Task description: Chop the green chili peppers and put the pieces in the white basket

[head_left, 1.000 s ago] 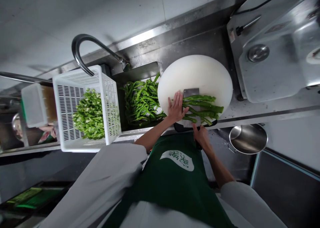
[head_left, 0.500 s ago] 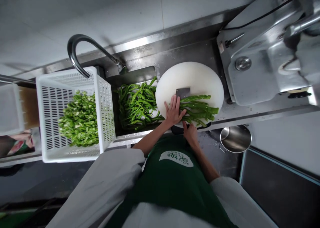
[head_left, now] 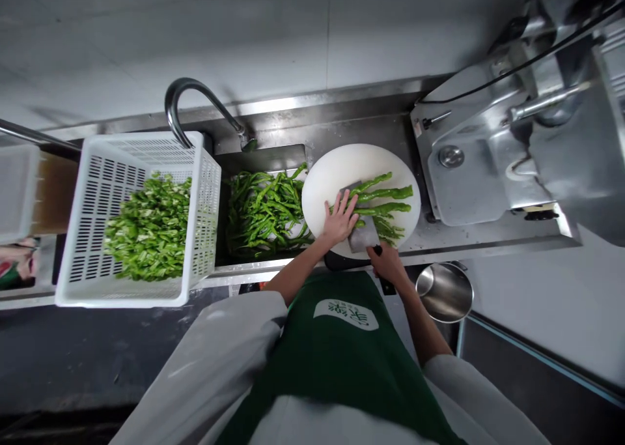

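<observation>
Long green peppers (head_left: pixel 385 194) lie side by side on a round white cutting board (head_left: pixel 361 161), their ends toward the right. My left hand (head_left: pixel 340 223) rests on the left part of them, fingers spread and stretched out. Wrapped round a dark handle at the board's near edge, my right hand (head_left: pixel 385 264) grips a cleaver. The cleaver's broad grey blade (head_left: pixel 364 236) lies across the peppers, just right of my left hand. Some pepper parts under the hand and blade are hidden.
Left of the board, a sink (head_left: pixel 263 158) holds many whole green peppers (head_left: pixel 266 204). A white basket (head_left: pixel 131 295) with chopped green pepper (head_left: pixel 149 230) stands further left, under a curved faucet (head_left: pixel 178 106). At right are a metal slicing machine (head_left: pixel 469 178) and a steel pot (head_left: pixel 446 295).
My view has shifted somewhat. The cleaver's blade shows much more, to the right of my left hand, and the peppers are fanned further apart. My left fingers are spread wider.
</observation>
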Demonstrator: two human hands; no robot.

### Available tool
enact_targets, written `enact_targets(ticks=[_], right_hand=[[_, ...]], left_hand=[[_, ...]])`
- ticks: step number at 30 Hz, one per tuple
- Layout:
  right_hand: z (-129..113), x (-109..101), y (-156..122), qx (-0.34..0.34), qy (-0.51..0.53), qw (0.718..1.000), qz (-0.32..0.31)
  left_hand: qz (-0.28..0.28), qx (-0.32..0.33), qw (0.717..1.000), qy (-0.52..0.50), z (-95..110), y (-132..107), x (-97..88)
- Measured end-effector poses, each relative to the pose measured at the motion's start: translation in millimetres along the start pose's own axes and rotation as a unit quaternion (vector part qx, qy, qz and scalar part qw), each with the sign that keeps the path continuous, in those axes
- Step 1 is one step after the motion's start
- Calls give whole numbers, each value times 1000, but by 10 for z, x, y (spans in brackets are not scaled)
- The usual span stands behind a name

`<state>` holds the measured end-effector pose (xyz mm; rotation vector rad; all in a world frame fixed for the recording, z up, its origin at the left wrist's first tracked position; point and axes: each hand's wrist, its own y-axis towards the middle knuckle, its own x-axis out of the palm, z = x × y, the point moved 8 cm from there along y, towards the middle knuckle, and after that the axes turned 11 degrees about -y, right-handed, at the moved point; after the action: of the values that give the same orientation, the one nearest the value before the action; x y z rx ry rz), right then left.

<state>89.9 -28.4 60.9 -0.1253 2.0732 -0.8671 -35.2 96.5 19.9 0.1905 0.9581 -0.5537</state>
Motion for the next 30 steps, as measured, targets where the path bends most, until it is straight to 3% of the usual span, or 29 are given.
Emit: enact_targets(ticks=[5,10,14,16,19,22,25,27,30], right_hand=[[288,-557,-313,-44,-156,987,20],[1103,-1031,-862,-19,-182,983,27],[1535,-1228,-914,18,-201,976,88],[1552,-1243,-785,33,-232,964,128],[1469,-1193,-524,57,-280,946,154],[1390,-1105,-301,65,-293,943,142],[1344,-1000,-158,77,-283,948,124],[1279,-915,-96,83,-274,951,118],[1064,-777,-19,61,-266,955,115]], left_hand=[[12,-27,1000,-8,-84,106,42],[-19,-19,1000,-5,-160,177,20],[11,-78,996,-46,-236,593,-227],[-15,-92,993,-78,-166,871,-245],[-119,-20,990,-76,146,1033,-75],[-199,98,975,-6,432,710,146],[-203,170,961,76,539,247,278],[-186,171,959,126,555,64,335],[-132,103,972,167,551,44,353]])
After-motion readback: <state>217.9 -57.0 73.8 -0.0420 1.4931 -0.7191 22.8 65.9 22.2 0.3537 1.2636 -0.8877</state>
